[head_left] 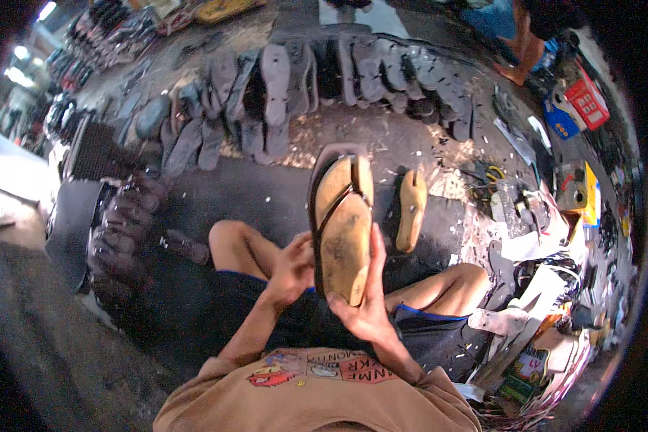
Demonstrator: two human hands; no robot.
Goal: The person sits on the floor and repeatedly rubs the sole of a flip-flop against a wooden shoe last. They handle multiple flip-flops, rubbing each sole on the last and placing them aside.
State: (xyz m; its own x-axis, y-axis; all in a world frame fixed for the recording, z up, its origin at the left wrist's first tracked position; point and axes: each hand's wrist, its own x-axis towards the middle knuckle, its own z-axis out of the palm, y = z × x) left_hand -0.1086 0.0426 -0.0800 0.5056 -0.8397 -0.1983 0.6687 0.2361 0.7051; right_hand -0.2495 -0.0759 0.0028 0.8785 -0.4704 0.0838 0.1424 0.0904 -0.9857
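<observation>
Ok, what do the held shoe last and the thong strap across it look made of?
Shoe last: probably wood with a worn, smooth finish, given its yellow-tan colour and dark stains; plastic is possible. Thong strap: dark, fairly smooth, perhaps rubber or synthetic leather; too thin to settle.

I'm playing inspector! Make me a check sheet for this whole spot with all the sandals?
Surface: dark floor, dotted with pale scraps.
Job's things: a flip-flop with a yellowish shoe last against its sole, under the strap; a second last rests on the floor.
Clutter: sandal soles in a curved row ahead; yellow-handled tool on the right.
Hands: right hand holds the heel end; left hand is at the left edge, grip unclear.
Cables: none certain.
Surroundings: another person, top right.
</observation>
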